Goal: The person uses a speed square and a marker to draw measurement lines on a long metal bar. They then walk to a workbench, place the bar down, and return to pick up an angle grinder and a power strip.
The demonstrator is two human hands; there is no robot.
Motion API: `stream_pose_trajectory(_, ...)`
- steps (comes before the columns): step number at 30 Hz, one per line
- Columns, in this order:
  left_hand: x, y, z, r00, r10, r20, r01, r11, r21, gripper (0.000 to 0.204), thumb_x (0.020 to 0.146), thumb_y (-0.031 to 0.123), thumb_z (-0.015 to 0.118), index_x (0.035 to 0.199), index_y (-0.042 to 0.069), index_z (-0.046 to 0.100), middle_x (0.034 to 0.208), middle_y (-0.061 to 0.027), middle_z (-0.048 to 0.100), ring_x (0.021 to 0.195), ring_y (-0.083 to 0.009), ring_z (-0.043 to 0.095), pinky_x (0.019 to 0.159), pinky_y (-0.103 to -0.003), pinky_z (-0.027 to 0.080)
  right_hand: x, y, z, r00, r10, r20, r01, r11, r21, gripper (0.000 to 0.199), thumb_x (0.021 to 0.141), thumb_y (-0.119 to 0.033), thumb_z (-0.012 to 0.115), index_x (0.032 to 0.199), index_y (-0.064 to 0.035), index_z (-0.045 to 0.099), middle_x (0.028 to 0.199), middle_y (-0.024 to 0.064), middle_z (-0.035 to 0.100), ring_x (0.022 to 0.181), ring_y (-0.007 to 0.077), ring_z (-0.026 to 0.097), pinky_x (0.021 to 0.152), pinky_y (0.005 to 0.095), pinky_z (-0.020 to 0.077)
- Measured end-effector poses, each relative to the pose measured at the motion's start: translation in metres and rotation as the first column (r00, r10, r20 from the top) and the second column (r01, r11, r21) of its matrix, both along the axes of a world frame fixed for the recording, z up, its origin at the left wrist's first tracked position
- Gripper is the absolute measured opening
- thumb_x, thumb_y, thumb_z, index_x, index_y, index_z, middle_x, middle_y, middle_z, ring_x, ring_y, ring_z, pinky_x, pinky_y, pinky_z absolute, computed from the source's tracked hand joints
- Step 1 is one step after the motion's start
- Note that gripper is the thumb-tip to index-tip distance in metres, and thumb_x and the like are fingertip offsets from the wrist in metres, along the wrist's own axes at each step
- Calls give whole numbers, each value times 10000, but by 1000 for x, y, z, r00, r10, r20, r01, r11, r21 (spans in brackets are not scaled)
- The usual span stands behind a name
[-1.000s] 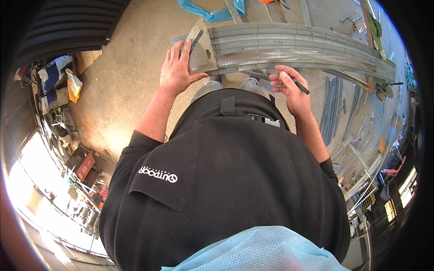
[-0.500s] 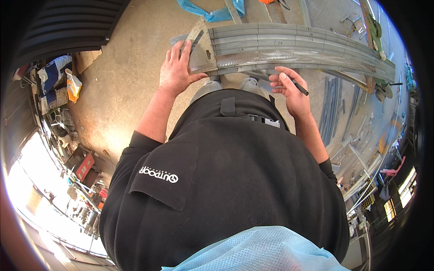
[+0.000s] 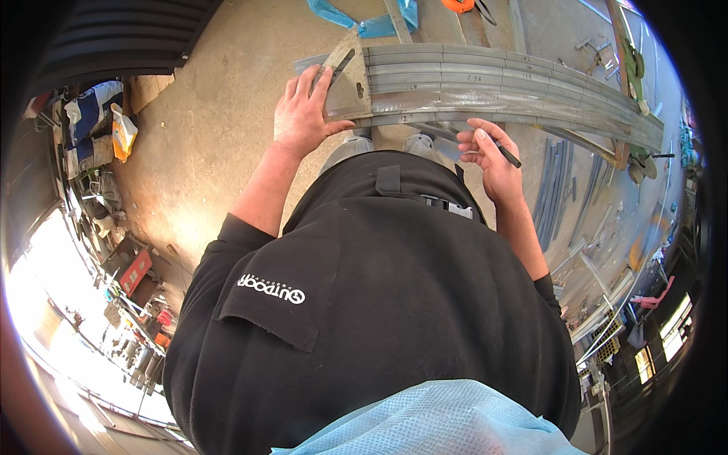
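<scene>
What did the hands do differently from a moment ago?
Almost nothing changed. The right hand with its dark pen may have edged very slightly nearer the bundle of grey metal strips, though the shift is too small to be sure. The left hand stayed pressed flat on the metal square at the strips' end, and the strips lie as before.

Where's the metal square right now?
In the head view, the triangular metal square lies flat across the left end of the stacked grey metal strips, pressed under the left hand. The right hand holds a dark pen nearby.
</scene>
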State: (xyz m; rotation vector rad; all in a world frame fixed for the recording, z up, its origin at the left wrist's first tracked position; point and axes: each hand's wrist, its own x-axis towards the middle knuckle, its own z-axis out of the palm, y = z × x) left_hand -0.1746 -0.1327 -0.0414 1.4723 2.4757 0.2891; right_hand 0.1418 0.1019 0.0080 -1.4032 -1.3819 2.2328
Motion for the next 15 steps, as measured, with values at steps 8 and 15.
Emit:
stream_pose_trajectory(8,0,-1,-4,999,-13,-34,14,1000,9,1172,756,713,900,1684,143,468,1653,-104,479,1460,-356,503,1221,-489,490,2,-1,-1,1000,-8,-5,8,1000,-4,375,1107,-253,704,1388,-5,721,1164,149,804,987,187,747,874,343,624)
stream_pose_trajectory(15,-1,0,-4,999,-17,-30,17,1000,15,1153,753,718,896,1666,140,493,1651,-105,480,1461,-355,502,1230,-482,483,1,0,0,1000,2,2,-2,1000,-2,389,1102,-270,715,1389,-8,722,1162,148,804,995,189,748,873,341,622)
